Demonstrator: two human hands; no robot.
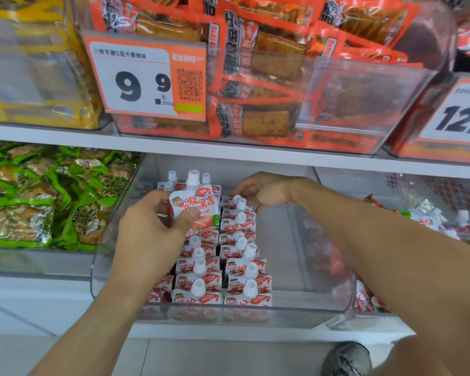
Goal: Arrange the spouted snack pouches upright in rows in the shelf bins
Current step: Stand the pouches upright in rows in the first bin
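A clear plastic shelf bin point(323, 308) holds white-and-red spouted pouches point(244, 270) standing upright in two rows. My left hand point(152, 229) grips a raised pouch point(198, 210), white with a strawberry print and a white cap, above the left row's back part. My right hand point(261, 191) reaches to the back of the right row, its curled fingertips touching the rearmost pouch point(238, 202) there. The bin's right half shows bare floor.
A neighbouring clear bin point(445, 221) on the right holds loose pouches lying about. Green snack packets point(38, 202) fill the left bin. The shelf above carries orange packets point(269, 77) and price tags point(144, 77). A shoe point(347, 359) stands on the floor below.
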